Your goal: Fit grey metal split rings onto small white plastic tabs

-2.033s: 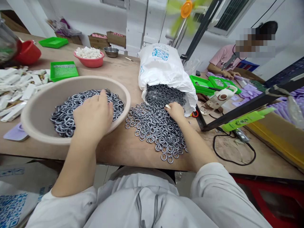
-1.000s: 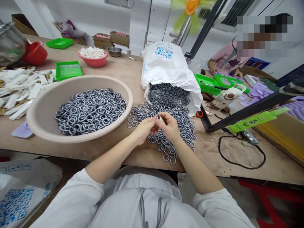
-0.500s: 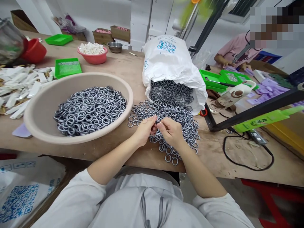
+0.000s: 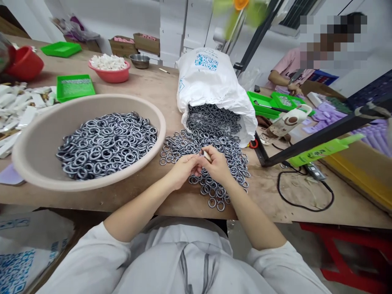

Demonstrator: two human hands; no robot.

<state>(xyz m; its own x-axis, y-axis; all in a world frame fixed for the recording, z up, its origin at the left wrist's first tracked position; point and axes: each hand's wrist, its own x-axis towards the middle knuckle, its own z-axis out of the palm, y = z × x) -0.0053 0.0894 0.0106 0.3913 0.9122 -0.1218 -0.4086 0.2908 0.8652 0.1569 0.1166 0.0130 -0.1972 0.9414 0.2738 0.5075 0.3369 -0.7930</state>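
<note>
My left hand [image 4: 185, 168] and my right hand [image 4: 217, 165] meet above a loose pile of grey metallic-looking rings [image 4: 214, 188], fingers closed together. A small dark-edged piece [image 4: 202, 153] shows at the fingertips of my right hand. Fingers cover most of it, so its kind cannot be made out. The fingertips of my left hand press close to it, and what they grip is hidden. Behind the hands, a white sack [image 4: 211, 81] lies on its side, its mouth spilling rings. To the left, a large beige basin [image 4: 29, 163] holds many similar rings [image 4: 107, 143].
White pieces [image 4: 27, 102], green trays [image 4: 76, 94] and a red bowl [image 4: 114, 75] stand left and behind. A black metal frame [image 4: 288, 152], a cable [image 4: 301, 209] and a green tube [image 4: 324, 151] lie right. A co-worker [image 4: 286, 71] sits beyond purple pieces [image 4: 326, 112].
The whole view has shifted, so the table things appear further left. My hands remain together over the pile; the fingers of my right hand have turned slightly around the small piece.
</note>
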